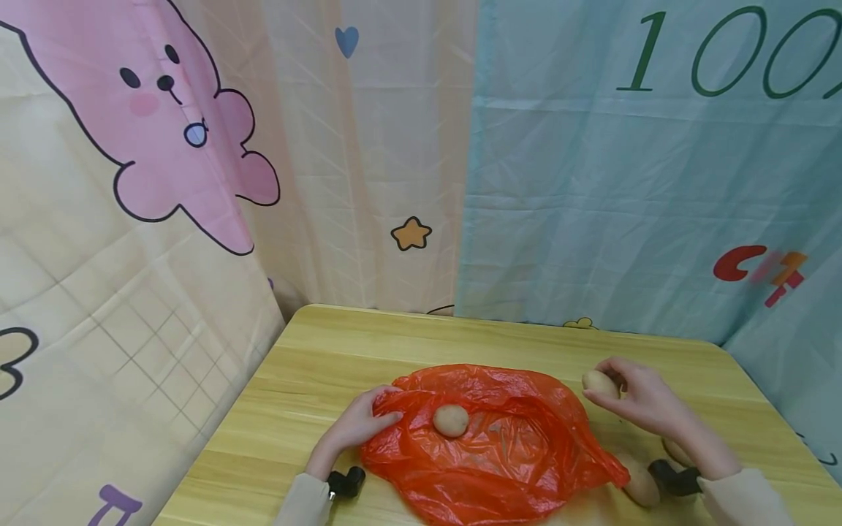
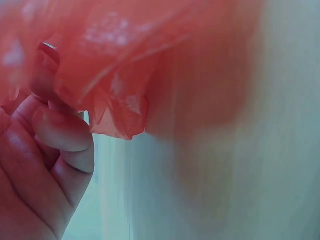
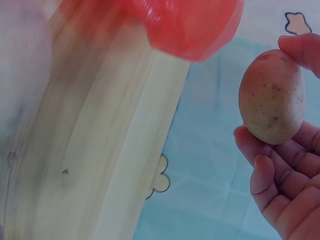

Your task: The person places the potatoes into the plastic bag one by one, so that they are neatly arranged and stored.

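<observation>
A red plastic bag (image 1: pixel 500 482) lies spread on the table with its mouth gaping. Inside it, toward the left, sits one potato (image 1: pixel 450 421). My left hand (image 1: pixel 358 420) grips the bag's left edge; in the left wrist view the thin film (image 2: pixel 120 110) bunches at the curled fingers (image 2: pixel 65 130). To the right of the bag, my right hand (image 1: pixel 647 398) holds a second potato (image 1: pixel 600 384) above the table. The right wrist view shows this speckled oval potato (image 3: pixel 272 97) pinched between thumb and fingertips.
More potatoes (image 1: pixel 641 488) lie at the bag's right corner, partly hidden by the right wrist and its black camera mount (image 1: pixel 674 478). The wooden table (image 1: pixel 368 343) ends at printed curtains (image 1: pixel 579 219) behind and a curtain (image 1: pixel 131 307) on the left.
</observation>
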A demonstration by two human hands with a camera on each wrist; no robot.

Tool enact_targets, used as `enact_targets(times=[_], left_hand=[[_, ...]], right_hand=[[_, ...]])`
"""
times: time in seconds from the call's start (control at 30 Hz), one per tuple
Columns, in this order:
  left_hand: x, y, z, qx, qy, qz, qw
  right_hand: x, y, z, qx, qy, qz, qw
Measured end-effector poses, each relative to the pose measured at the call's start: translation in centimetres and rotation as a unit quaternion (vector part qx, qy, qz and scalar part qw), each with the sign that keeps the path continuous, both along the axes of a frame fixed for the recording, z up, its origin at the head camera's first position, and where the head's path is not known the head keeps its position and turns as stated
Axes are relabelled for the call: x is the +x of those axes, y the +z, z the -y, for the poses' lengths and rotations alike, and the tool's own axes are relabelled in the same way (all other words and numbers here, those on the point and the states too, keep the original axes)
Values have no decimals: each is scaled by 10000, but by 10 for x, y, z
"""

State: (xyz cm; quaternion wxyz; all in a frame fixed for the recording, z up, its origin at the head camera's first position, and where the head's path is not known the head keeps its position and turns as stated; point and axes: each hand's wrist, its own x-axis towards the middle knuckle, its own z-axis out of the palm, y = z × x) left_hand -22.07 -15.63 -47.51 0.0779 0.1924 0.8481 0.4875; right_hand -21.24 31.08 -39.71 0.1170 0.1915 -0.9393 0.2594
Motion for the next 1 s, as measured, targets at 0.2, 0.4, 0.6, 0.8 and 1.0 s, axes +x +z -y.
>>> enact_targets(times=[0.2, 0.4, 0.6, 0.8, 1.0], left_hand=[[-1, 0, 0, 51, -7, 60, 10000], [-1, -1, 0, 88, -17, 130, 9999], [0, 0, 0, 109, -48, 126, 9998], [0, 1, 0, 66, -91, 74, 9999], [0, 1, 0, 127, -114, 138, 9998]], right_hand=[[1, 4, 8, 1, 208, -89, 9997], [4, 10, 15, -23, 421, -256, 9988], [7, 15, 23, -51, 693, -426, 9967], [8, 16, 32, 38, 918, -668, 9935], [9, 19, 40, 56, 1153, -653, 9912]])
